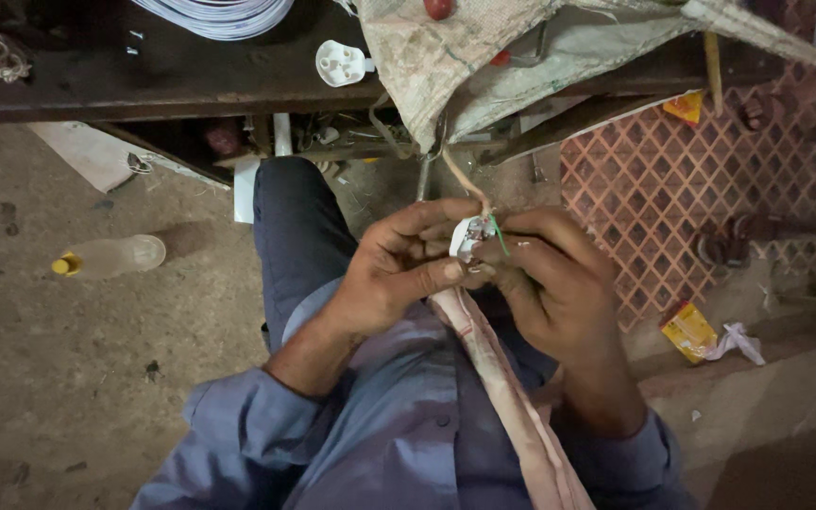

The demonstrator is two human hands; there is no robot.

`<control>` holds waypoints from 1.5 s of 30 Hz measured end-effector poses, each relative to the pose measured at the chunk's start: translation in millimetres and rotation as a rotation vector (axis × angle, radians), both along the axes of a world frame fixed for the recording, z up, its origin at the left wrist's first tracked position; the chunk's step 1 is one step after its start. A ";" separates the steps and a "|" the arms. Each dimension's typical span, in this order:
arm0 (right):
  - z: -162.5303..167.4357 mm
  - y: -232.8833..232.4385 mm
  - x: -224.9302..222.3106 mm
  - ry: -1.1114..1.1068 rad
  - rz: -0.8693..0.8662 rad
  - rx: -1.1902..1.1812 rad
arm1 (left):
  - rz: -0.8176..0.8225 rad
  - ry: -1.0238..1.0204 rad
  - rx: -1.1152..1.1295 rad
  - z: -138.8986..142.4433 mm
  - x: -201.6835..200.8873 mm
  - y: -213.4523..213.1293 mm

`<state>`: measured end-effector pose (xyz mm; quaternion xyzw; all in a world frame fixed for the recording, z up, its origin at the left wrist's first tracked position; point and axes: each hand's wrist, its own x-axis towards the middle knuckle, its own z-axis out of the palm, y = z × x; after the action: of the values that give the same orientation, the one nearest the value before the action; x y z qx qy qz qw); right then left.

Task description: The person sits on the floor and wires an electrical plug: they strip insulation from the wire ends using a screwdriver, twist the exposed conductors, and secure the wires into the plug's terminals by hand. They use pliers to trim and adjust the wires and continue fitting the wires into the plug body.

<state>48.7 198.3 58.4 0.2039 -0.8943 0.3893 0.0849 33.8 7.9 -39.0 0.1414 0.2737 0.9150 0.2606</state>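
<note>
Both hands meet in front of my chest over my lap. My left hand point(399, 269) grips a small white plug base point(466, 236), thumb pressed along its lower edge. My right hand point(545, 269) pinches the same part from the right, fingers on a thin green wire point(501, 236). A tan cable point(460, 179) rises from the plug base toward the bench above. A pale cloth strap point(502, 378) hangs down from under my hands across my blue shirt.
A dark workbench point(172, 76) runs across the top with a white plug cover point(342, 63), a coil of white wire point(219, 14) and a woven sack point(446, 57). A plastic bottle point(110, 255) lies on the dirt floor left. Yellow wrappers point(689, 329) sit by patterned tiles point(682, 189).
</note>
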 end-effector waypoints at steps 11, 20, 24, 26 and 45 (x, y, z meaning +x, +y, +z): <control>7.1 -8.7 1.6 0.109 -0.022 0.223 | 0.012 -0.042 -0.065 5.0 -0.8 1.4; 5.6 -4.6 -7.0 0.294 0.109 0.186 | -0.081 -0.198 0.060 8.3 -6.4 -2.3; 4.5 -1.8 -7.1 0.288 0.148 0.134 | -0.108 -0.254 0.019 13.3 -7.2 -2.5; 2.9 -1.1 -6.0 0.342 0.125 0.166 | -0.134 -0.279 0.020 15.9 -7.5 -1.1; 3.8 14.6 4.8 0.222 0.134 0.061 | -0.217 -0.152 0.104 28.5 -4.8 -8.7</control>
<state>53.6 212.9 62.1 0.3076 -0.8750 0.3418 0.1512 29.0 -0.7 -10.5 0.1138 0.1883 0.9024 0.3704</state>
